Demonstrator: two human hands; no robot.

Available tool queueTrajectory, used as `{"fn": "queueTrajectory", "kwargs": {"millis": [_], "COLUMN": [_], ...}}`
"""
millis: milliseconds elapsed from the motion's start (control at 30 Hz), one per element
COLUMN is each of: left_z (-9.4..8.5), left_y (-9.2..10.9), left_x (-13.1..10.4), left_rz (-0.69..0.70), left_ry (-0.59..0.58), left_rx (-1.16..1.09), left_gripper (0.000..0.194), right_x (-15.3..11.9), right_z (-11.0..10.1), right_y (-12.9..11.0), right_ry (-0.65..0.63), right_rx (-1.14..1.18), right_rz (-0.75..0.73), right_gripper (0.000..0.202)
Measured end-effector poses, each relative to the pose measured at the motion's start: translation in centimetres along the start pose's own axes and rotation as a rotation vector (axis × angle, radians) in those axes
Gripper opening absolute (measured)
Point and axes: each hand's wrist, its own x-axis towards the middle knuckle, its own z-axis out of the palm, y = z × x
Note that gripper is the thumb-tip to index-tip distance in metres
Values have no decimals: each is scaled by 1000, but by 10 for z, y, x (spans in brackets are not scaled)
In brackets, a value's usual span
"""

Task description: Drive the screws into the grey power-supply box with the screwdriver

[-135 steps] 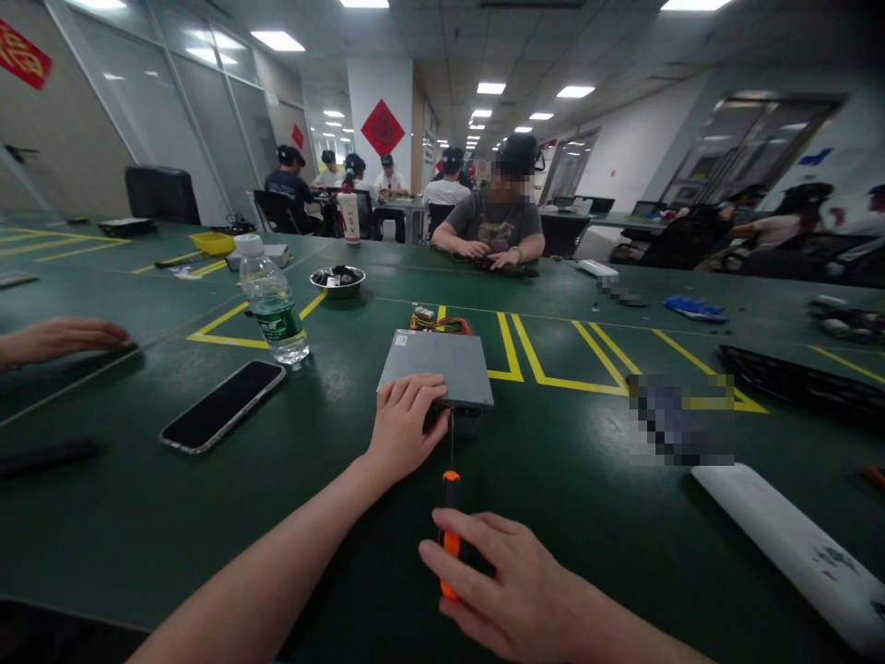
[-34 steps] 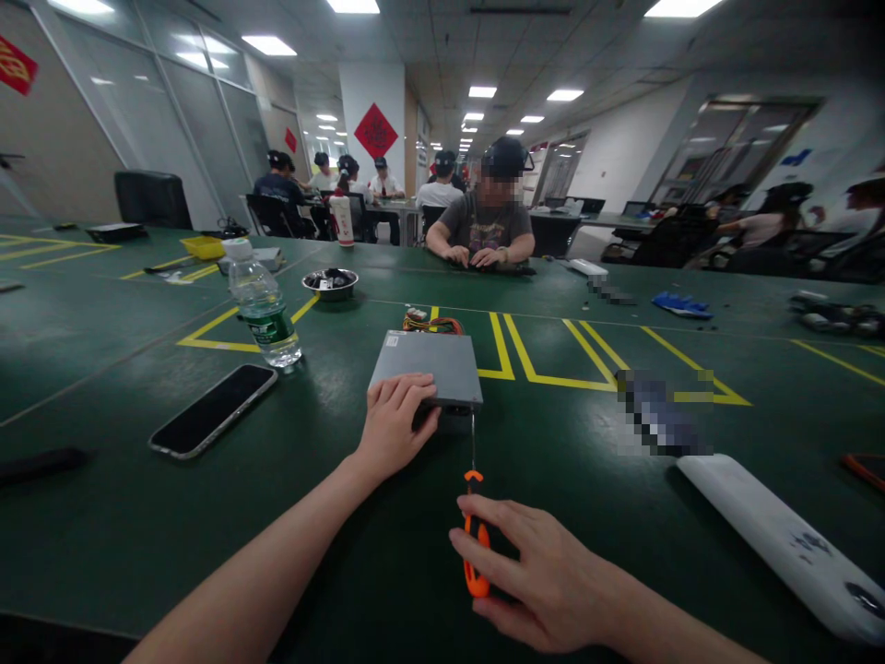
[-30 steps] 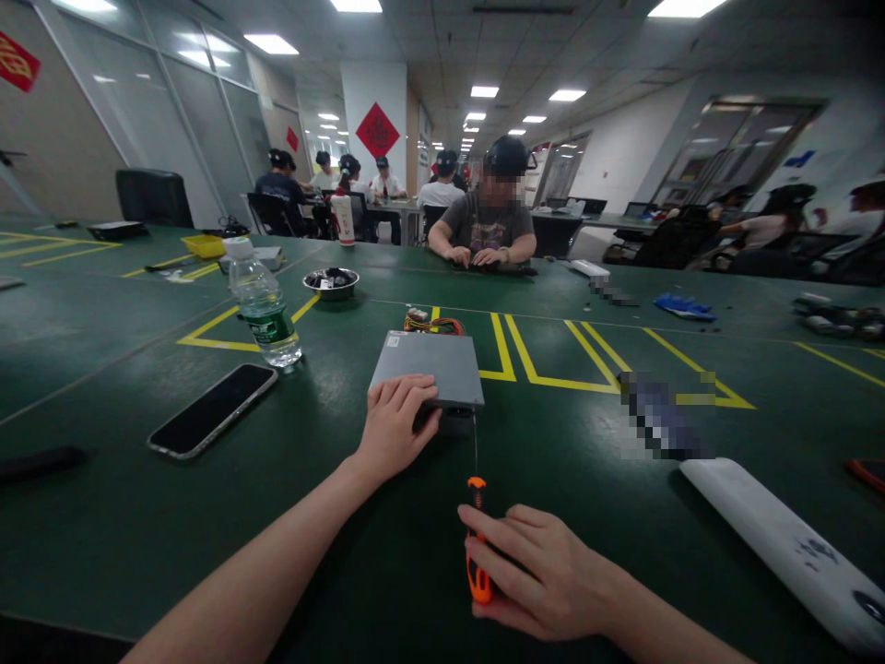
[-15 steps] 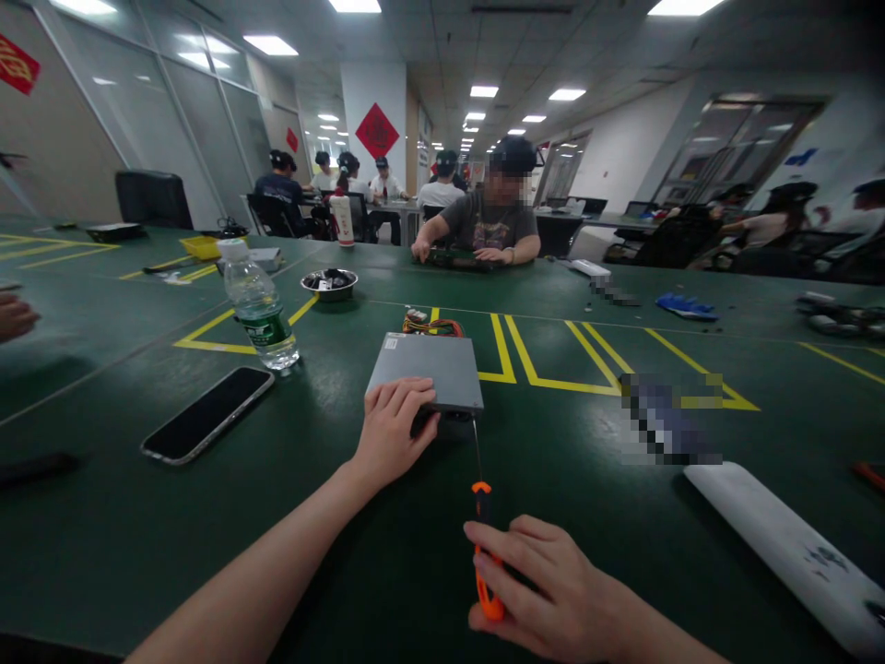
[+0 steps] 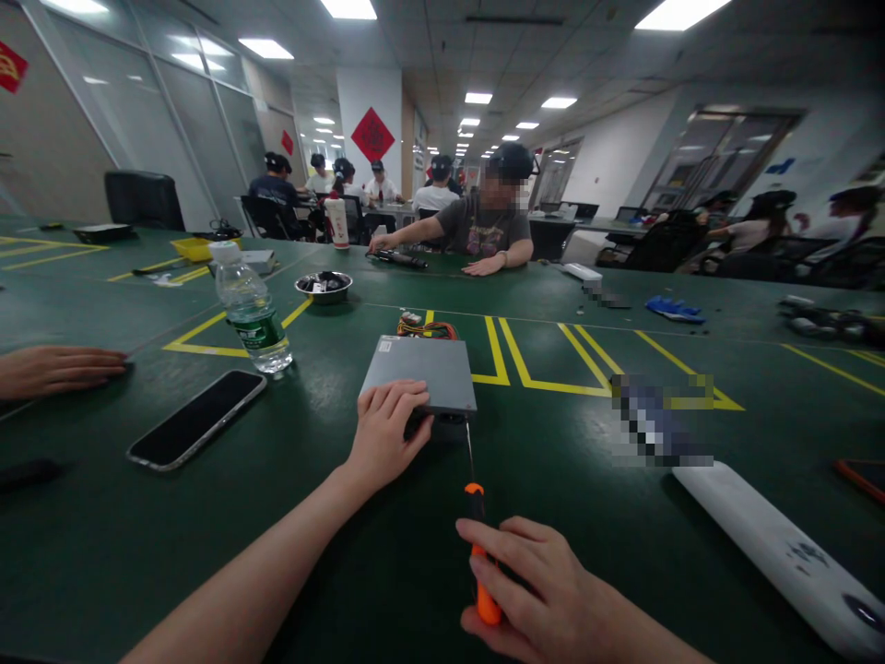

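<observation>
The head camera looks forward and down — from close up — across the green table [image 5: 573, 470].

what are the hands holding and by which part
The right hand holds the screwdriver by its orange-and-black handle; the left hand holds the grey metal box at its near left corner.

I see the box [image 5: 423, 364] between the surface [image 5: 573, 461]'s near and far edges. Left are phone [image 5: 198, 420] and bottle [image 5: 250, 309], bowl [image 5: 324, 295] behind-left.
</observation>
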Motion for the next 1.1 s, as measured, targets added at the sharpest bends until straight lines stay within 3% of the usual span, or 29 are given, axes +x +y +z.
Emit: {"fn": "queueTrajectory", "kwargs": {"millis": [133,333,567,800,1100], "left_z": [0,0,0,0,1], "left_y": [1,1,0,0,0], "left_x": [0,0,0,0,0], "left_rz": [-3,1,10,10,6], "left_ry": [-5,1,9,13,15], "left_rx": [7,7,1,0,-4], "left_gripper": [20,19,19,19,19], "right_x": [-3,2,0,3,-5], "right_z": [2,-7,-2,-8,-3], "right_y": [1,1,0,0,0], "right_ry": [35,-134,39,-94,38], "right_rx": [44,-15,-61,-27,-43], "right_rz": [43,7,15,11,29], "right_gripper": [25,30,19,29,28]}}
